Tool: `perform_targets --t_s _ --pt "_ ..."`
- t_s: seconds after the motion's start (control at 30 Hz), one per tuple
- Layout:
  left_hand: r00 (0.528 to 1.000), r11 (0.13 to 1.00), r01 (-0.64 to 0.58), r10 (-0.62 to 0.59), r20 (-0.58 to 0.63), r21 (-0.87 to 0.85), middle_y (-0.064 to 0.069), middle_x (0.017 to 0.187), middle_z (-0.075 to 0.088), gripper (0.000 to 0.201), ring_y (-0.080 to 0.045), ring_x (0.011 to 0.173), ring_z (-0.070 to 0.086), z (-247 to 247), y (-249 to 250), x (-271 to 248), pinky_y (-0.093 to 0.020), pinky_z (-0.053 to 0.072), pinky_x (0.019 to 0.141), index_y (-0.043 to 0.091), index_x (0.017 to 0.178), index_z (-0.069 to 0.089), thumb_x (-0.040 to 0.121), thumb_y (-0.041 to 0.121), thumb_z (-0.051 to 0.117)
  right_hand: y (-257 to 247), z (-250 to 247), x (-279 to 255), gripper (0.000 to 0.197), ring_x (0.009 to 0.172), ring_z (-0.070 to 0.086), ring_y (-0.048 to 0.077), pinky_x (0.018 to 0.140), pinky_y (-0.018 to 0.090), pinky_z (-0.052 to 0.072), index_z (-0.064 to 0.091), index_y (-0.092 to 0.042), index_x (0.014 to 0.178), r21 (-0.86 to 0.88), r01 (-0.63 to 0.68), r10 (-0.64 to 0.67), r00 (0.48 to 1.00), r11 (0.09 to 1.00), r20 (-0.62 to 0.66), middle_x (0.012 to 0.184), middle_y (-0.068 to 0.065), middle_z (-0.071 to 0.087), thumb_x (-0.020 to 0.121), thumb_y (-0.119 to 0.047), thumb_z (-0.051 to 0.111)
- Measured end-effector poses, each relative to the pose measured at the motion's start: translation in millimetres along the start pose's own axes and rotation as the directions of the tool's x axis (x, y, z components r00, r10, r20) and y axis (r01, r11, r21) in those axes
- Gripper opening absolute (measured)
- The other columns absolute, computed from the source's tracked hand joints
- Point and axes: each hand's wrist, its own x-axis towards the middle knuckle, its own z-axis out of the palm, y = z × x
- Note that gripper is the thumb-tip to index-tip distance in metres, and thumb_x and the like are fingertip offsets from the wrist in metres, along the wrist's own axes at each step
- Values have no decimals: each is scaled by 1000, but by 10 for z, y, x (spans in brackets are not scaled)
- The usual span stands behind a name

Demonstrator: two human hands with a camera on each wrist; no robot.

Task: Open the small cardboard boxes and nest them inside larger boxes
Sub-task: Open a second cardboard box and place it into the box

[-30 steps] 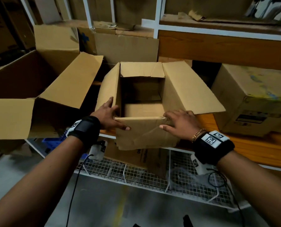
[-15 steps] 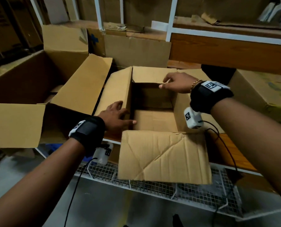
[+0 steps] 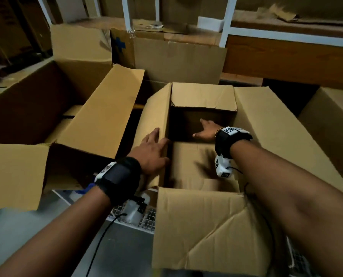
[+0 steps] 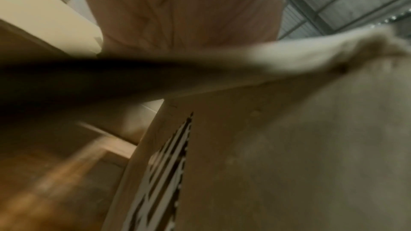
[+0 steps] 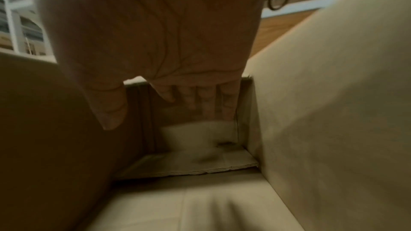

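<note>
At centre, on the shelf edge, stands the open brown corrugated cardboard box, flaps spread. Left hand rests flat on its left flap, fingers straight. Right hand reaches inside, fingers extended, holding nothing. Larger open brown carton stands left.

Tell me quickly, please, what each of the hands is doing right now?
Left hand: open, resting on the left flap of the opened brown cardboard box.
Right hand: open, fingers straight, reaching inside that box, holding nothing.
</note>
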Motion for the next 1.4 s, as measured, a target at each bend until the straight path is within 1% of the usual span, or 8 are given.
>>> perform_targets --t_s 0.23,0.37,0.47,0.7,0.93,1.1,1.23,1.4 --pt "995 997 -29 22 96 67 6 162 -17 89 -22 150 -1 -221 26 -208 -50 23 118 41 153 -7 85 73 41 116 -26 440 90 146 21 39 117 43 25 9 -23 156 -9 19 -19 999 1000 -51 164 9 4 88 -56 57" --pt "971 999 -27 36 236 -39 24 158 -17 90 -8 147 9 -739 -41 -579 -32 17 118 53 149 -4 75 83 38 168 -92 585 89 144 25 39 115 43 29 13 -20 156 -22 50 -50 998 999 -33 162 13 10 88 -57 56" --pt "970 999 -3 -6 243 37 22 160 -10 94 -10 147 16 -995 -45 -481 -36 19 119 55 148 0 67 89 33 162 -169 637 86 140 31 41 112 44 34 18 -17 154 -17 49 -50 998 999 -37 158 18 20 88 -58 56" --pt "951 948 -25 -75 300 317 -1 164 -1 75 -27 148 17 -857 336 442 -40 19 118 30 156 14 93 64 39 82 -265 633 79 136 36 42 108 45 37 27 -13 149 -15 40 -40 998 999 -57 152 21 30 89 -58 55" --pt "960 950 74 -151 235 304 -4 162 -18 81 -33 143 29 -734 223 983 -39 33 113 32 156 7 92 57 51 74 -522 614 66 130 45 38 103 47 35 44 -12 137 -126 5 -34 973 992 -229 143 17 46 89 -56 53" --pt "957 965 108 -167 238 240 -4 161 -21 85 -30 141 35 -687 26 940 -34 37 110 30 156 7 91 39 62 113 -877 798 85 146 15 34 113 53 22 14 -28 154 -119 40 -84 915 992 -395 163 6 3 86 -52 59" --pt "954 970 122 -173 246 210 -4 161 -21 85 -30 141 35 -668 -111 839 -37 36 112 29 155 10 90 36 64 69 -1156 981 90 150 0 31 113 58 16 7 -33 155 -113 48 -89 915 992 -394 164 -4 -9 86 -50 62" --pt "959 975 103 -151 240 199 -1 161 -24 79 -28 138 40 -638 -90 760 -36 37 111 31 156 11 93 38 60 8 -1340 1091 80 144 22 38 113 53 27 26 -22 151 -165 46 -83 971 985 -224 161 6 18 84 -47 63"
